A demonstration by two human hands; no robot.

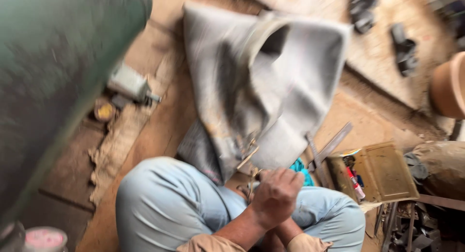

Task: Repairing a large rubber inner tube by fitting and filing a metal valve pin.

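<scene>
Sitting cross-legged, the person lifts a grey cloth bag [271,87]. Left hand [276,196] fingers curl tight on its lower edge. Right hand hidden beneath; grip unclear.

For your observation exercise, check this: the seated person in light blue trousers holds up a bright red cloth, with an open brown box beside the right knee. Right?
Not quite. The head view shows the cloth is grey, not red. The light blue trousers and the open brown box are as stated.

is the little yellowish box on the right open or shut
Open: the yellowish box has its lid laid back flat, and a red-capped tube shows inside.
</scene>
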